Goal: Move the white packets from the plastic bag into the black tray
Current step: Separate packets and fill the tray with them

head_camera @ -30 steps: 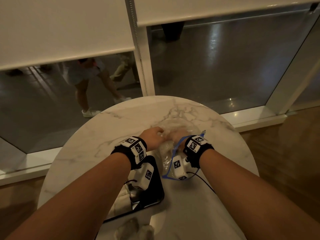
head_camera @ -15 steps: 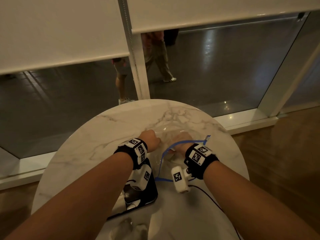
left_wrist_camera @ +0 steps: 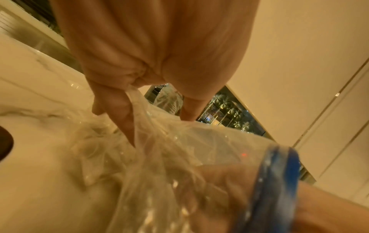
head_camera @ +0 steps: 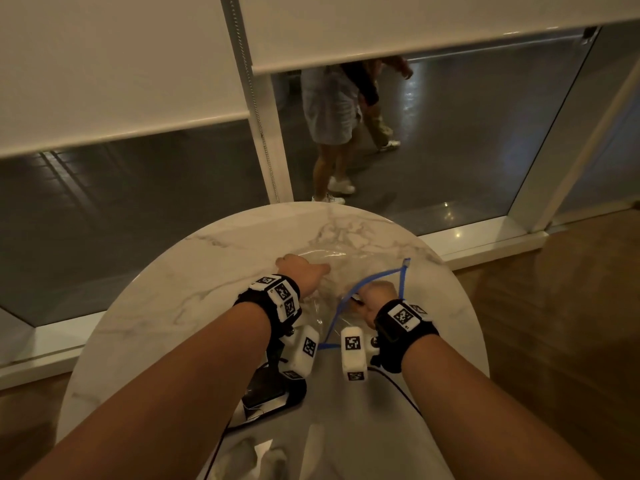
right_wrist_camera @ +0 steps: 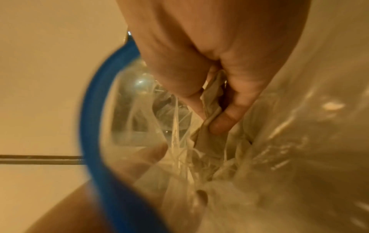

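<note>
My left hand is bunched on the far end of the plastic bag, fingers curled and pinching a fold of the clear film up off the marble worktop. My right hand is plunged in through the bag's mouth, the blue rim looping round my wrist, and inside the thumb and fingers are clamped on a crumpled white packet. From the right wrist view everything beyond that grip is blurred film, so I can't tell how many more packets sit in the bag. The bag lies across the middle of the worktop; the black tray is just on the near side of it, under my left wrist, mostly hidden by the camera housing. Nearer than the tray, at the worktop's near edge, lie pale crumpled shapes, too dim to make out.
</note>
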A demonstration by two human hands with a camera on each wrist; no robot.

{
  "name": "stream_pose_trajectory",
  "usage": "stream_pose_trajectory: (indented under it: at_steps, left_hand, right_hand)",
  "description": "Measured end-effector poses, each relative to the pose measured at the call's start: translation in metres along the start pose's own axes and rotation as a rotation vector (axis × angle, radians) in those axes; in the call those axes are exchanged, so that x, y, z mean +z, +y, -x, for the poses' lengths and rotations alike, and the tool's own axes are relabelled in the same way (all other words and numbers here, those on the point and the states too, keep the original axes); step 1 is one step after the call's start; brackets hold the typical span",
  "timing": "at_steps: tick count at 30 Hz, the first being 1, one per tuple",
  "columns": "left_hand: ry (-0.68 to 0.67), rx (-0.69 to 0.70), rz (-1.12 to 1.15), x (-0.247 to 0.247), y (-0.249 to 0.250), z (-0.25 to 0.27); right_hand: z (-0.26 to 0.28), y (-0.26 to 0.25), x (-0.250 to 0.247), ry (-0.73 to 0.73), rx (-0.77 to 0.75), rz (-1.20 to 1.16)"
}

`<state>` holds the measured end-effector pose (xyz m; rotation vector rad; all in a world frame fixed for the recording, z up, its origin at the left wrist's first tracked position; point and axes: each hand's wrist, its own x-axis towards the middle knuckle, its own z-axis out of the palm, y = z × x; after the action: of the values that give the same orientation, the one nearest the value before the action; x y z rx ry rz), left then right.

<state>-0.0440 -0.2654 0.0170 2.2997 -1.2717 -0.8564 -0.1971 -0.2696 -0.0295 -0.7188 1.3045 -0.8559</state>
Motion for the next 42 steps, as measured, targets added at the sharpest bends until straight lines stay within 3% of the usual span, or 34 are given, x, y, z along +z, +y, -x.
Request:
stream_pose_trajectory:
  at_steps: [6, 10, 16, 20, 24, 27, 29, 32, 36, 40, 42]
  left_hand:
    - [0.036, 0.039, -0.010, -0.001, -0.005, -0.003]
    - [0.003, 0.100, -0.047, -0.003, -0.013, -0.008]
    - [-0.073, 0.237, -0.210, -0.010, -0.021, -0.008]
    - [-0.048, 0.302, -0.272, -0.016, -0.018, 0.007]
    - [0.050, 0.445, -0.305, -0.036, -0.008, 0.045]
    - [0.212, 0.605, -0.171, -0.052, -0.009, 0.091]
    - [0.237, 0.651, -0.055, -0.059, -0.018, 0.123]
    - [0.056, 0.556, 0.116, -0.060, -0.046, 0.162]
    - [-0.234, 0.281, 0.301, -0.045, -0.086, 0.206]
    - [-0.486, 0.003, 0.690, -0.022, -0.113, 0.223]
    - [-0.534, -0.037, 0.801, -0.010, -0.121, 0.222]
  right_hand:
    - [0.039, 0.000, 0.001, 0.162, -0.300, 0.424]
    - [0.063, 0.003, -0.027, 0.184, -0.414, 0.454]
    - [0.087, 0.023, -0.059, -0.009, -0.276, 0.307]
    - [0.110, 0.033, -0.076, -0.079, -0.204, 0.170]
    - [0.126, 0.042, -0.089, -0.131, -0.168, 0.066]
    - [0.141, 0.046, -0.091, -0.199, -0.171, 0.018]
    - [0.149, 0.051, -0.089, -0.225, -0.182, -0.003]
    - [0.157, 0.058, -0.082, -0.260, -0.205, 0.001]
    - [0.164, 0.066, -0.069, -0.340, -0.204, -0.016]
    - [0.167, 0.075, -0.050, -0.412, -0.194, -0.014]
    - [0.165, 0.079, -0.046, -0.442, -0.210, 0.041]
